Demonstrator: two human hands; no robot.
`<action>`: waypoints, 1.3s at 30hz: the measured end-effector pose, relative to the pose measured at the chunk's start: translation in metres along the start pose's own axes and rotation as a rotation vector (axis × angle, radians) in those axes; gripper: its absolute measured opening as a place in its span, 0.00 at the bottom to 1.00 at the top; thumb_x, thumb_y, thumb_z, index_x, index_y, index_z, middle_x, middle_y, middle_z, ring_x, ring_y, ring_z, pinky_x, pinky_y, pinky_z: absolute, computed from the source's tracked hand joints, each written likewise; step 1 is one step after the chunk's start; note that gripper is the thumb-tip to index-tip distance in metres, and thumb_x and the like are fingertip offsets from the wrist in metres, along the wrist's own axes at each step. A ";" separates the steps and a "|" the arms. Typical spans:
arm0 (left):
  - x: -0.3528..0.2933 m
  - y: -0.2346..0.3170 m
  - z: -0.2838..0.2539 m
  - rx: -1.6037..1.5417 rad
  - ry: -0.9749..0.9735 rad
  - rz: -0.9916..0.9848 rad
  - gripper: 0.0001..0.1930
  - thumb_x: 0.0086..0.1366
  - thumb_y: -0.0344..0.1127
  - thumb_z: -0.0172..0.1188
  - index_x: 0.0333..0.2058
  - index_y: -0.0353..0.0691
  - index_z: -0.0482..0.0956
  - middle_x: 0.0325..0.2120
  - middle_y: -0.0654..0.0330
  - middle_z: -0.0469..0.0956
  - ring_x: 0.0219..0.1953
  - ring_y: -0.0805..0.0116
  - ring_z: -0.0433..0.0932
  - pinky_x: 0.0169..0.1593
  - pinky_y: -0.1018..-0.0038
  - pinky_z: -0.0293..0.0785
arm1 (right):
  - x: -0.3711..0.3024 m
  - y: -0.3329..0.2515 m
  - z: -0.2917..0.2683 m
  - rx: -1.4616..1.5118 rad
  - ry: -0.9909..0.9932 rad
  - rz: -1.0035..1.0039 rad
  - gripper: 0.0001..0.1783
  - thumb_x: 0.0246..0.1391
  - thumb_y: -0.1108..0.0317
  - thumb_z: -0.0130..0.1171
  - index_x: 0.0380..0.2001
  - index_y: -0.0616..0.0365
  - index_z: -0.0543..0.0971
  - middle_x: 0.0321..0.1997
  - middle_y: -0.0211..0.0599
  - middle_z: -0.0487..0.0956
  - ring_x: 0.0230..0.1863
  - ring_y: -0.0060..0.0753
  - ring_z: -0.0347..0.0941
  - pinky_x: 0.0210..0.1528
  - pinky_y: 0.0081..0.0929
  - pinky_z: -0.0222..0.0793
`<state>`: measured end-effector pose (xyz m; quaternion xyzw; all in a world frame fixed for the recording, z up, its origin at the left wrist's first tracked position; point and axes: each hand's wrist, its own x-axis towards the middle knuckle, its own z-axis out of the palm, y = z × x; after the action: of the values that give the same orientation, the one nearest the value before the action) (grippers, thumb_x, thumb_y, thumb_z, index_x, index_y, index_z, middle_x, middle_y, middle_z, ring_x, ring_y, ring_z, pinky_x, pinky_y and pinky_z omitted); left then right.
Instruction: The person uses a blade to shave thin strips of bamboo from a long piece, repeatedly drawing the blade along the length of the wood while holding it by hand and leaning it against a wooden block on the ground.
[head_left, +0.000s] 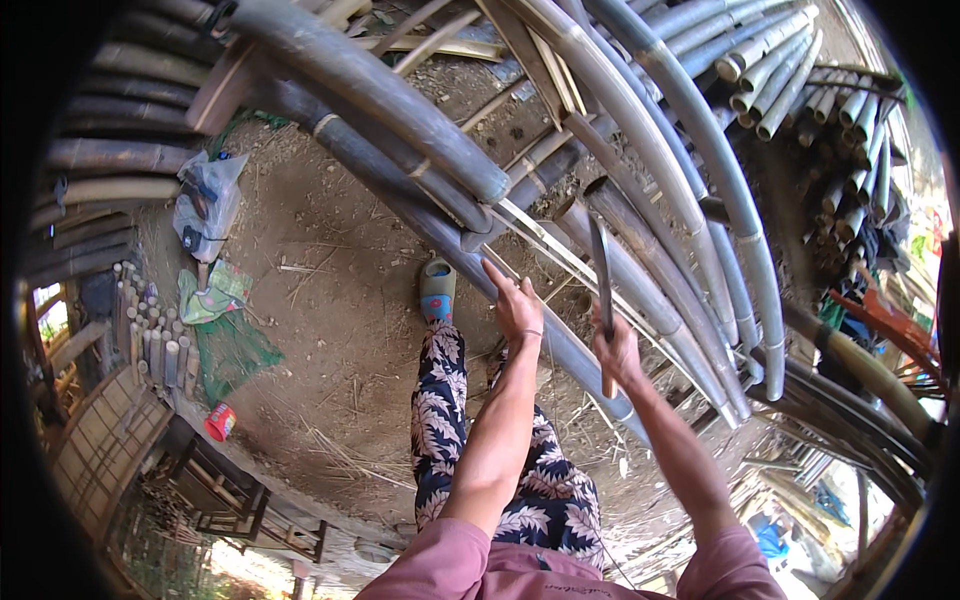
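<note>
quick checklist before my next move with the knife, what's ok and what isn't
1. Knife gripped in right hand: ok
2. Left hand apart from the blade: ok
3. Left hand pressing firmly on the grey pole: cannot tell
4. Gloves worn: not ok, both hands are bare
5. Floor free of scraps: not ok, loose bits lie about
6. Blade sharp: cannot tell

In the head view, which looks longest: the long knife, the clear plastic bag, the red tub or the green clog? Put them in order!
Longest to shortest:
1. long knife
2. clear plastic bag
3. green clog
4. red tub
</note>
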<state>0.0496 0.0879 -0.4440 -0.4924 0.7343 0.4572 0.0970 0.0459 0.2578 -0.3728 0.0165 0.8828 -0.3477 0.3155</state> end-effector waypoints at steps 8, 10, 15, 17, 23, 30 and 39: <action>0.025 -0.030 0.038 0.113 -0.060 0.073 0.38 0.62 0.33 0.52 0.67 0.38 0.44 0.42 0.27 0.73 0.42 0.35 0.76 0.46 0.52 0.72 | -0.052 0.128 0.066 0.166 0.151 0.209 0.27 0.45 0.77 0.50 0.53 0.58 0.74 0.40 0.55 0.79 0.43 0.56 0.76 0.47 0.42 0.71; 0.036 -0.034 0.043 0.207 -0.172 0.078 0.38 0.61 0.34 0.53 0.67 0.36 0.45 0.41 0.27 0.74 0.42 0.35 0.76 0.47 0.53 0.72 | -0.060 0.122 0.058 0.067 0.214 0.138 0.25 0.46 0.76 0.51 0.52 0.56 0.75 0.37 0.54 0.79 0.37 0.53 0.77 0.41 0.40 0.72; 0.047 -0.044 0.051 0.380 -0.231 -0.009 0.39 0.61 0.34 0.53 0.66 0.29 0.43 0.40 0.28 0.75 0.45 0.37 0.76 0.50 0.55 0.73 | -0.072 0.110 0.045 0.206 0.146 0.365 0.24 0.47 0.76 0.50 0.51 0.56 0.76 0.32 0.54 0.79 0.33 0.50 0.77 0.39 0.38 0.72; 0.051 -0.040 0.052 0.424 -0.233 -0.021 0.40 0.62 0.35 0.53 0.65 0.27 0.41 0.41 0.29 0.75 0.45 0.38 0.77 0.51 0.55 0.73 | -0.067 0.110 0.047 0.272 0.181 0.336 0.23 0.48 0.75 0.50 0.50 0.56 0.76 0.31 0.54 0.79 0.32 0.49 0.77 0.39 0.38 0.72; 0.047 -0.031 0.038 0.408 -0.173 -0.016 0.41 0.62 0.36 0.55 0.65 0.27 0.41 0.41 0.30 0.76 0.44 0.38 0.77 0.51 0.55 0.73 | -0.061 0.116 0.051 0.313 0.175 0.240 0.25 0.47 0.78 0.50 0.52 0.60 0.74 0.47 0.53 0.76 0.51 0.50 0.72 0.56 0.37 0.66; -0.004 -0.023 0.033 1.053 -0.344 0.670 0.39 0.63 0.51 0.56 0.65 0.37 0.53 0.64 0.45 0.56 0.67 0.50 0.53 0.64 0.55 0.57 | -0.086 0.134 0.065 0.032 0.437 0.053 0.33 0.45 0.83 0.48 0.59 0.52 0.70 0.59 0.54 0.66 0.60 0.51 0.65 0.59 0.39 0.63; 0.013 -0.056 0.044 1.448 -0.697 1.136 0.41 0.63 0.60 0.48 0.68 0.43 0.50 0.68 0.52 0.51 0.70 0.53 0.46 0.70 0.54 0.38 | -0.269 0.169 0.070 0.360 0.469 0.869 0.44 0.48 0.75 0.55 0.68 0.52 0.49 0.29 0.47 0.75 0.28 0.48 0.74 0.34 0.43 0.70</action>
<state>0.0753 0.1084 -0.5089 0.2745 0.8948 -0.0047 0.3521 0.3410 0.3930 -0.3609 0.5124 0.7678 -0.3177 0.2168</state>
